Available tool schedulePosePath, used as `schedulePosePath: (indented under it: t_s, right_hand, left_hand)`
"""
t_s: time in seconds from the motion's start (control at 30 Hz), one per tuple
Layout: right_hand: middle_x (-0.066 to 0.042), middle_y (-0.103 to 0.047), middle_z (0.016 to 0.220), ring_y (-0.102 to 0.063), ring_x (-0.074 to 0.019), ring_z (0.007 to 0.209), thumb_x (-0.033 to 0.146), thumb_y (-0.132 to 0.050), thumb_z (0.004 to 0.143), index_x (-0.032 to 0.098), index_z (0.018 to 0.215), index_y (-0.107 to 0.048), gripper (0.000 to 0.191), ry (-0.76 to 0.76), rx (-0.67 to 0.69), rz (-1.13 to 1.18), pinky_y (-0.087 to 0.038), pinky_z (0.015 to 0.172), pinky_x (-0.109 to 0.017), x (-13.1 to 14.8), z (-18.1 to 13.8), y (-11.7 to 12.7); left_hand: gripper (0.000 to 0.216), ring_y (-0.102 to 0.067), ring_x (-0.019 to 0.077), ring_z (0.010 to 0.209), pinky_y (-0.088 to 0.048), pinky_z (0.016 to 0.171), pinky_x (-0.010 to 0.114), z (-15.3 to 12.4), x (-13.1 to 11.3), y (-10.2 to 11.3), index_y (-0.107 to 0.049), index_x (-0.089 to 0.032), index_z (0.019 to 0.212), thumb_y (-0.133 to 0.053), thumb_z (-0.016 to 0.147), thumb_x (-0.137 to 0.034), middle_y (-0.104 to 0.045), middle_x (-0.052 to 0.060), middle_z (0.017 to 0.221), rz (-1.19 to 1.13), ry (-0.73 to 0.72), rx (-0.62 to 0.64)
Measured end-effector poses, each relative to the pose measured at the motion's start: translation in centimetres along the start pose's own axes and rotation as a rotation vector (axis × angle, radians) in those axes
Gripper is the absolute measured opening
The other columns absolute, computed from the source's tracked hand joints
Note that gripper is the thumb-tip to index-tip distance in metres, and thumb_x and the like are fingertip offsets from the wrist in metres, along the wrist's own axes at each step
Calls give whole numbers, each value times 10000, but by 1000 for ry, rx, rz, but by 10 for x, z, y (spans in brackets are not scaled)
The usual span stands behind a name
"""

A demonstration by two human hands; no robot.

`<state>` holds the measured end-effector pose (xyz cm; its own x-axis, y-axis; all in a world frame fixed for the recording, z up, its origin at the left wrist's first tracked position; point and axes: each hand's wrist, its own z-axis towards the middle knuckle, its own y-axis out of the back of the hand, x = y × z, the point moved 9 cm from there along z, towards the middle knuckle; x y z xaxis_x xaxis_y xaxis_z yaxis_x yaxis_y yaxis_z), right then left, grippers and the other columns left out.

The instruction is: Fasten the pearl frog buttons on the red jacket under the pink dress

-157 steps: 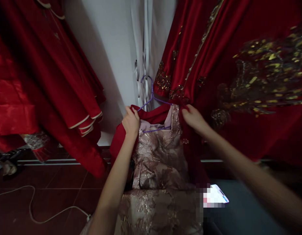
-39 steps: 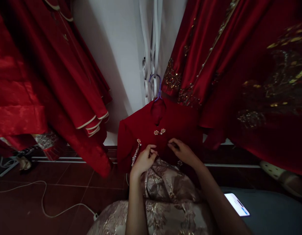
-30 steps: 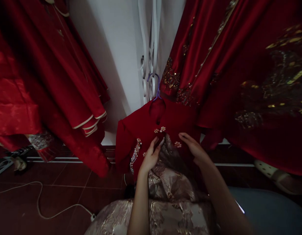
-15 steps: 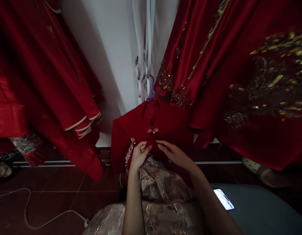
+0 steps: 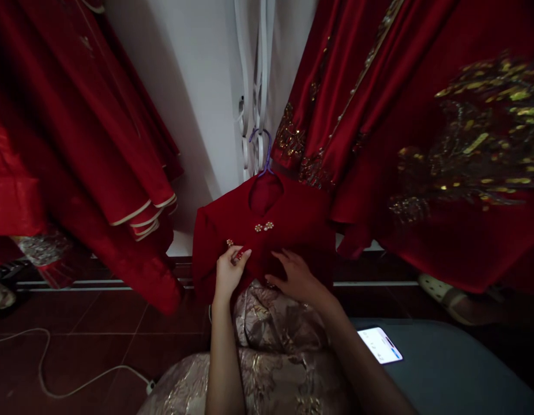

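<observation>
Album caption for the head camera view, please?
Left hand and right hand at a red jacket on a purple hanger.

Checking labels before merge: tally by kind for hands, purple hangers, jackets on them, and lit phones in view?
Left hand plus right hand: 2
Purple hanger: 1
Red jacket on it: 1
Lit phone: 1
Total: 5

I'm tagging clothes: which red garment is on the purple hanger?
The middle jacket with the flower clasp; the left garments and the right garments show no hanger.
</observation>
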<state>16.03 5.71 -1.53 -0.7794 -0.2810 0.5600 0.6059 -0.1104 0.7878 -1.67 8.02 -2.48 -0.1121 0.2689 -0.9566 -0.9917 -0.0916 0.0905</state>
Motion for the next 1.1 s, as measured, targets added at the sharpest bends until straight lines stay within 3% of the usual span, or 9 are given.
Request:
schedulePosePath:
  t_s: [0.07, 0.13, 0.27, 0.33, 0.5, 0.7, 0.8, 0.93, 1.1]
  right_hand:
    - [-124, -566, 1096, -516, -263, 1058, 376, -598, 739, 214, 998, -600, 305, 53, 6, 110, -414, 886, -445, 31, -6, -1]
    - [-86, -587, 961, -578, -191, 862, 349, -547, 779, 212, 979, -563, 243, 58, 13, 273, -487, 756, -359, 52, -7, -5]
    - [-86, -554, 924, -562, -160, 744, 366, -624, 702, 178, 1015, -475, 394, -19, -137, 422, -508, 613, -292, 56, -4, -13]
    - [-90, -551, 934, -561, -158, 733, 356, -645, 676, 180, 1004, -466, 413, -21, -160, 450, -504, 574, -277, 51, -1, -21]
    - [-22, -600, 753, -581, -139, 661, 311, -601, 715, 209, 903, -512, 232, -33, -123, 505, -501, 564, -259, 45, 4, -26]
    - [-40, -656, 806, -625, -149, 712, 350, -585, 750, 207, 896, -568, 205, -37, -124, 580, -524, 623, -273, 43, 6, -9]
    - [-40, -668, 845, -634, -145, 737, 329, -571, 765, 209, 889, -589, 173, -26, -90, 598, -526, 636, -268, 41, 9, -11]
    - [-34, -670, 854, -634, -138, 756, 295, -575, 764, 207, 912, -600, 174, -29, -55, 596, -529, 644, -261, 40, 10, -14]
    - [-22, -667, 831, -628, -136, 754, 262, -560, 769, 218, 943, -628, 192, -6, 13, 556, -525, 646, -259, 43, 10, -18]
  left_hand:
    - [300, -578, 114, 693, -475, 650, 217, -4, 1, 0, -632, -139, 845, -593, 740, -417, -633, 18, 750, -85, 71, 71]
    - [325, -592, 122, 699, -507, 657, 245, -10, 3, 1, -635, -138, 881, -603, 731, -424, -638, 22, 756, -180, 165, 165]
    - [352, -631, 155, 780, -536, 711, 306, -26, 7, 0, -620, -144, 976, -636, 718, -383, -666, 51, 843, -308, 298, 387]
    - [348, -646, 165, 784, -532, 728, 312, -29, 10, 2, -619, -129, 984, -627, 733, -370, -677, 75, 850, -314, 323, 415]
    - [320, -657, 154, 722, -527, 717, 293, -22, 22, 6, -629, -114, 930, -640, 725, -359, -689, 94, 804, -253, 321, 326]
    - [342, -650, 137, 669, -535, 677, 292, -12, 49, 26, -593, -110, 1013, -636, 723, -289, -684, 89, 855, -172, 374, 112]
    - [327, -649, 166, 830, -511, 782, 311, -6, 50, 40, -574, -129, 1046, -603, 736, -230, -670, 100, 958, -61, 276, -9]
    - [332, -575, 140, 1040, -416, 952, 321, 0, 35, 32, -503, -149, 1106, -521, 774, -158, -593, 107, 1135, 3, 50, -6]
    - [269, -602, 111, 930, -457, 884, 301, 4, 36, 27, -469, -147, 1043, -500, 776, -154, -599, 93, 1042, 51, 2, -155]
